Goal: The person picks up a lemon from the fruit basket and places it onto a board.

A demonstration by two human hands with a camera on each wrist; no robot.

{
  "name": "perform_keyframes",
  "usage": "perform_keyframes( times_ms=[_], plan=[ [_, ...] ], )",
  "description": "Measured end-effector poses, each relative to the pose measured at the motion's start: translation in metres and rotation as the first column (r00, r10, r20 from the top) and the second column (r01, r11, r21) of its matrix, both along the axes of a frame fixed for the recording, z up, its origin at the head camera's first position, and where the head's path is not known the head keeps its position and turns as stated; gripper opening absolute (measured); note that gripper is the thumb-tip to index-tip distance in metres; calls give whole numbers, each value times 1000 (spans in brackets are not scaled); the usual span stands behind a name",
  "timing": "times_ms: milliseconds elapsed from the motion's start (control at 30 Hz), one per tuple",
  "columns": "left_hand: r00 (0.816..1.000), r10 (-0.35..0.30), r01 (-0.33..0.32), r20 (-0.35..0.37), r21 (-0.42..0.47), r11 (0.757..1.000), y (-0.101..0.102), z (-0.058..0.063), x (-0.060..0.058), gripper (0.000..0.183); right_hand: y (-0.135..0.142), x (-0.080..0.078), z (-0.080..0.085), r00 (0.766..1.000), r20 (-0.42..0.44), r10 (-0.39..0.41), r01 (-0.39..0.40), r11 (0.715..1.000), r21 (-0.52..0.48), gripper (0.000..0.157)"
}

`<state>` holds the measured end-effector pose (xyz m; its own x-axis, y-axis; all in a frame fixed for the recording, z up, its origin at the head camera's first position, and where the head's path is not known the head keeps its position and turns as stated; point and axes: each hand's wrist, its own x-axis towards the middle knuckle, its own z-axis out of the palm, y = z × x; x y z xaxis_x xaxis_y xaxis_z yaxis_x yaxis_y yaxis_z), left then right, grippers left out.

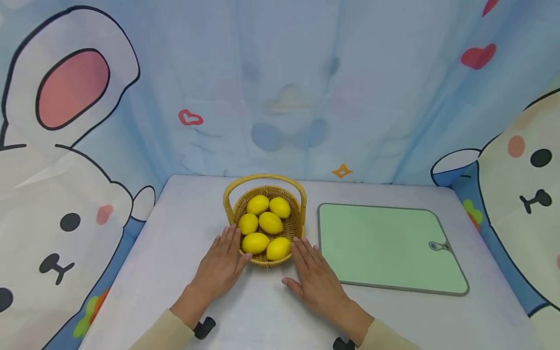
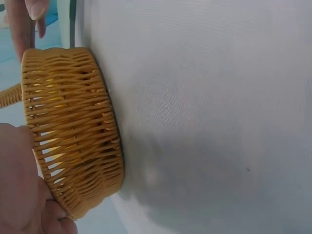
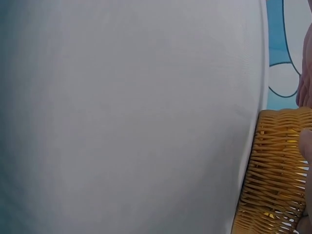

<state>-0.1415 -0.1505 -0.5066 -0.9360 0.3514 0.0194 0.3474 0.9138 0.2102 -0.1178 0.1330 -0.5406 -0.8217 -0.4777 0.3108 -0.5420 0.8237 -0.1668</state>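
A round wicker basket (image 1: pixel 268 263) with a tall arched handle (image 1: pixel 265 177) stands on the table and holds several yellow lemons (image 1: pixel 271 223). My left hand (image 1: pixel 220 267) lies along the basket's left front side, its fingers straight and the fingertips at the rim. On the opposite side my right hand (image 1: pixel 321 282) reaches to the right front rim, also with straight fingers. The left wrist view has the woven wall (image 2: pixel 73 131) between both hands. Only a sliver of the right hand (image 3: pixel 307 151) enters the right wrist view, beside the basket (image 3: pixel 273 170).
To the right of the basket lies a pale green cutting board (image 1: pixel 389 248) with a grey edge, close to my right hand. The table (image 1: pixel 262 316) has a white cover. Behind it hangs a blue cartoon-print curtain (image 1: pixel 288 63).
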Motion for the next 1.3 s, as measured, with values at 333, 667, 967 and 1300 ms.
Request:
perform_keyframes(
  times_ms=[333, 667, 967, 1300],
  plan=[
    [999, -16, 15, 29, 19, 1000, -2, 1, 0, 81, 6, -3, 14, 994, 111, 2, 0, 1000, -14, 80],
    [999, -11, 9, 38, 46, 999, -2, 0, 1, 82, 2, -29, 64, 987, 160, 27, 18, 962, -274, 63],
    [999, -2, 0, 50, 35, 999, -1, -2, 0, 82, -29, -57, 74, 879, 471, 70, 130, 916, -379, 67],
    [999, -11, 10, 30, 36, 999, -1, -3, -1, 81, -51, -79, 62, 819, 539, 198, 14, 931, -364, 65]
  ],
)
